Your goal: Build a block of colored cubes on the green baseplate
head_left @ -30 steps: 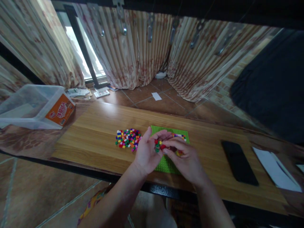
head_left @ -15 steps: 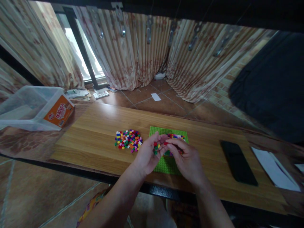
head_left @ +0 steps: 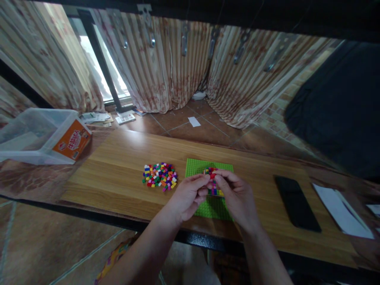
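Note:
Over the green baseplate [head_left: 196, 163], both hands meet at the fingertips. My right hand [head_left: 239, 196] is closed in a pinch on a small red toy brick [head_left: 212, 176]. My left hand [head_left: 185, 196] is curled, its thumb and forefinger close beside that brick; the loose bricks seen in its palm a moment ago are hidden by its fingers. Beneath the hands, rows of multicoloured bricks [head_left: 214, 191] cover part of the baseplate, partly blocked from view. To the left, a loose pile of small bricks [head_left: 160, 175] in many colours lies on the wooden board.
A black phone [head_left: 297, 202] and white paper [head_left: 341, 209] lie at the right. A clear plastic bin [head_left: 38, 134] with an orange label stands at the far left. The wooden board [head_left: 118, 174] has its front edge near my forearms. Striped curtains [head_left: 178, 63] hang behind.
My left hand has turned from an open palm holding several bricks to curled fingers. Its thumb and forefinger have come up to the red brick in my right hand.

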A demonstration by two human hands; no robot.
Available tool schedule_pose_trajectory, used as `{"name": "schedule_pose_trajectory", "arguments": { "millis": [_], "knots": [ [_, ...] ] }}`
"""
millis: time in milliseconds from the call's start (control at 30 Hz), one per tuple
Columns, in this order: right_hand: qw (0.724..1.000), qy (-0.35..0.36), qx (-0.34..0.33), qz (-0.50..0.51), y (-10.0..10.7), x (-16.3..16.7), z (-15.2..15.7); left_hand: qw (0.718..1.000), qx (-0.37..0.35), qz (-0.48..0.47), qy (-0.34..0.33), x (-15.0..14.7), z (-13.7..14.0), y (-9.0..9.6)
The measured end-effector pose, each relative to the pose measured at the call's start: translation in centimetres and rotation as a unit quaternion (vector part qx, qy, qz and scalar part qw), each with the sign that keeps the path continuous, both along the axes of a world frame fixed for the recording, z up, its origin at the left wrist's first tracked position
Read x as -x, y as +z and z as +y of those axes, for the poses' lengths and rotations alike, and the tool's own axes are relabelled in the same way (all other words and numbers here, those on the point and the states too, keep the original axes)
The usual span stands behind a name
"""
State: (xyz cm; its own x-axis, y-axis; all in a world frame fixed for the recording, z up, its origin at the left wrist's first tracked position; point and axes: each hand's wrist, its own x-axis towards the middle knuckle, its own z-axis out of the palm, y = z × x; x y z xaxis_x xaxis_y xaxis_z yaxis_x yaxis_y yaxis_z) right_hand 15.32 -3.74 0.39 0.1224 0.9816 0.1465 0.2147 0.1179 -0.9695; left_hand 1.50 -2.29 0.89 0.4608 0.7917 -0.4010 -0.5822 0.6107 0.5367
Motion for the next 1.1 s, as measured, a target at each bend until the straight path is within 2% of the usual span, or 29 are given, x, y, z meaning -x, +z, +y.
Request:
{"name": "schedule_pose_trajectory", "arguments": {
  "millis": [233,367,467,600,700,833,967,1100],
  "knots": [
    [1.0,0.023,-0.011,0.006,-0.1,-0.2,-0.2,0.999,0.015,-0.019,-0.022,0.2,0.0,0.3],
    [0.997,0.038,0.017,0.062,-0.5,-0.5,0.0,0.999,0.007,-0.019,-0.039,0.4,0.0,0.4],
    [0.995,0.006,0.022,0.097,-0.8,-1.0,0.3,1.0,0.003,0.003,-0.012,0.6,0.2,0.1],
    [0.997,-0.067,-0.034,-0.007,-0.9,-1.9,0.7,0.998,0.011,0.032,0.056,1.1,0.7,-0.2],
    [0.988,-0.066,-0.055,-0.126,-1.3,-2.3,0.9,0.996,0.016,0.034,0.081,1.5,0.9,-0.2],
    [0.967,-0.064,-0.079,-0.233,-1.9,-1.9,1.2,0.996,0.017,0.033,0.08,1.5,0.9,-0.1],
    [0.952,-0.073,-0.089,-0.285,-2.4,-1.2,1.7,0.996,0.018,0.03,0.079,1.5,0.9,-0.3],
    [0.95,-0.078,-0.09,-0.29,-2.8,-1.0,2.1,0.996,0.017,0.031,0.081,1.5,0.9,-0.4]
  ]
}}
